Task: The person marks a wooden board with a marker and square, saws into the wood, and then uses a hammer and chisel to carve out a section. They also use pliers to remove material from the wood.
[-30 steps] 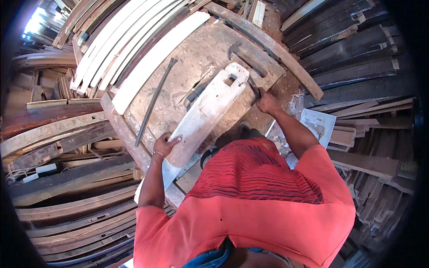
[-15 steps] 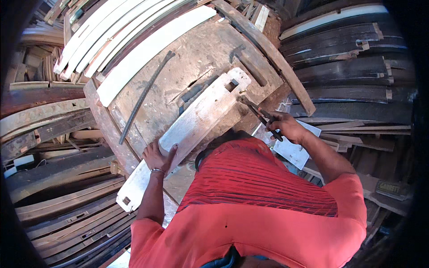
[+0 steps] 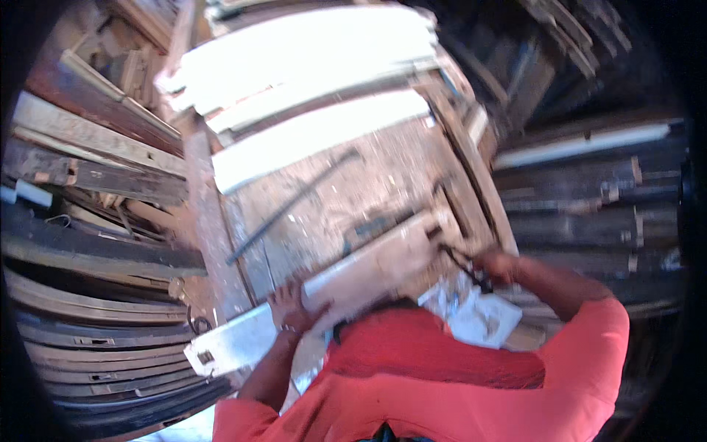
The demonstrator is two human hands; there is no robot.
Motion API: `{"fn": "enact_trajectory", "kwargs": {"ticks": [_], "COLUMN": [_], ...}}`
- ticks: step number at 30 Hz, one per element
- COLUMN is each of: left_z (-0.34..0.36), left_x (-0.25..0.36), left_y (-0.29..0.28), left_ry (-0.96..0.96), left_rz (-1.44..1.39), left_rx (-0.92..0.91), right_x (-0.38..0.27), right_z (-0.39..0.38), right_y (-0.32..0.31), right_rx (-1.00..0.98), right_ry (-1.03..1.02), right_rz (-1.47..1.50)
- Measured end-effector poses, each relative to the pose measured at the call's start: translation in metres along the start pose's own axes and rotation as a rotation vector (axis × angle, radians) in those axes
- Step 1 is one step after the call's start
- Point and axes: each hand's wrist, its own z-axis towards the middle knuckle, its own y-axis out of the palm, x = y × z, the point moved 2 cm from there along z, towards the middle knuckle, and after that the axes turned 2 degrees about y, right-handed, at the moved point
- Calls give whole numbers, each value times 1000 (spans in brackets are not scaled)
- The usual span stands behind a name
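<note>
A long white-painted board (image 3: 375,276) with a hole near each end lies aslant across the workbench (image 3: 324,195), close to my body. My left hand (image 3: 294,303) grips its nearer left part, fingers over the far edge and thumb across the top. My right hand (image 3: 499,265) is closed around the handles of dark pincers (image 3: 464,263). Their jaws are at the board's right end, beside the hole there. Blur hides whether they bite on anything. A long dark metal bar (image 3: 294,202) rests on the bench beyond the board, and a hammer (image 3: 460,214) lies past its right end.
White boards (image 3: 317,136) lie along the bench's far side. Stacked dark timber (image 3: 567,210) stands on the right, and more planks (image 3: 110,335) are piled on the left. A pale sheet (image 3: 482,318) sits below my right hand. A wooden beam (image 3: 471,162) edges the bench's right side.
My view has swung, so the bench and board appear turned and lower. Both hands stay at the board, and the pincers remain by its right end. The picture is now blurred.
</note>
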Motion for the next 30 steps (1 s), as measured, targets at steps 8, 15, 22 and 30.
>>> {"fn": "enact_trajectory", "kwargs": {"ticks": [8,15,22,30], "left_z": [0,1,-6,-1], "left_x": [-4,-8,-6,-11], "left_y": [-22,-19,-36,3], "left_ry": [10,19,83,31], "left_rz": [-107,-114,-138,-149], "left_rx": [-53,-145,-136,112], "right_x": [23,42,134,43], "right_z": [42,53,189,46], "right_y": [69,145,245,220], "right_rx": [-211,153,831,484], "right_ry": [359,94,-714,-232], "right_rz": [653,620,276,628]}}
